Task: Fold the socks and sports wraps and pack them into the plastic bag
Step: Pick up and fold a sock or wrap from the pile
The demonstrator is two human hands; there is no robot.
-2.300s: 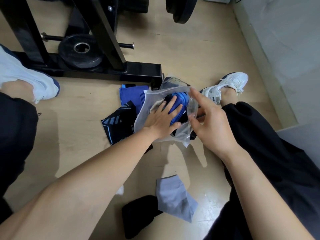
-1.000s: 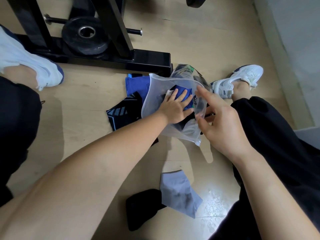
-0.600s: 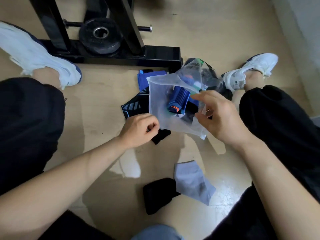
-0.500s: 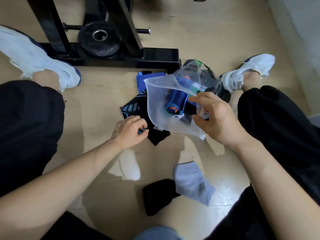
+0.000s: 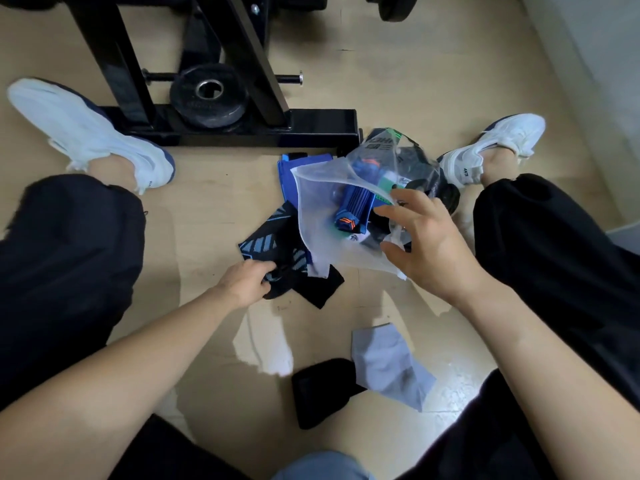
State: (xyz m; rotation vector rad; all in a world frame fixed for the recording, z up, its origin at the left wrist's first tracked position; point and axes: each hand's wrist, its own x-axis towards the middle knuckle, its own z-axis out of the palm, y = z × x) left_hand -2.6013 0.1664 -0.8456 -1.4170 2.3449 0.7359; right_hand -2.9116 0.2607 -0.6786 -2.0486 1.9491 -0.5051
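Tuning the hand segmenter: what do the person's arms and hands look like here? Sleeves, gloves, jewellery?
Both forearms are bare, no sleeves in view. Left hand and right hand: no gloves, rings, watch or wristband visible.

1. Moderately bright, diffuse overhead light; soft shadows on the floor point(image 5: 214, 209), centre.
2. White glare patches, lower centre and lower right; faint sheen on the plastic bag point(image 5: 318, 216).
3. Wide-angle bowing at the edges; black stand point(image 5: 110, 46), upper left, slightly smeared.
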